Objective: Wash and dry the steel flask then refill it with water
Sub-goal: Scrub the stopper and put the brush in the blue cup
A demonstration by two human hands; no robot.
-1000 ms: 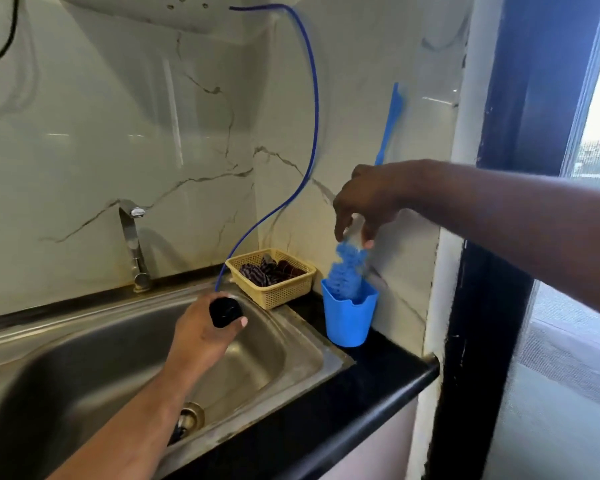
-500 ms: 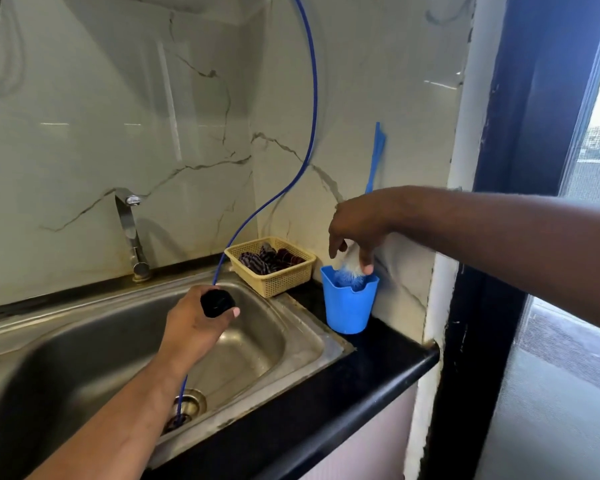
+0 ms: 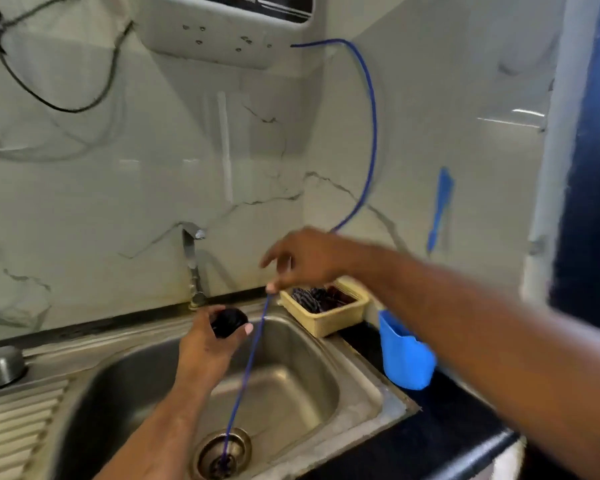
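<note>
At the far left, on the ribbed drainboard, a rounded steel vessel (image 3: pixel 0 367), blurred; cannot tell whether it is the flask itself. Over the sink (image 3: pixel 371 386), a round black cap (image 3: pixel 228 322), gripped in the left hand (image 3: pixel 205 355) with fingers (image 3: pixel 247 329) curled round its edge. Just right of it and slightly higher, the right hand (image 3: pixel 312 258), reaching in from the right, with fingertips (image 3: pixel 271 288) pinching a thin blue tube (image 3: pixel 373 133) and one finger stretched out to the left. Above the pinch, the tube arching up the tiled wall to a white unit (image 3: pixel 222 29); below it, straight down into the drain (image 3: pixel 222 453). Behind the cap, a steel tap (image 3: pixel 193 265) at the back rim. In the corner beside the sink, a yellow basket (image 3: pixel 326 320) with dark pieces inside. Next to that, on the black counter (image 3: pixel 447 427), a blue cup (image 3: pixel 406 362), partly hidden by the right forearm. Above the cup, against the wall, a blurred blue handle (image 3: pixel 440 206). At the upper left of the wall, a loop of black cable (image 3: pixel 49 98).
</note>
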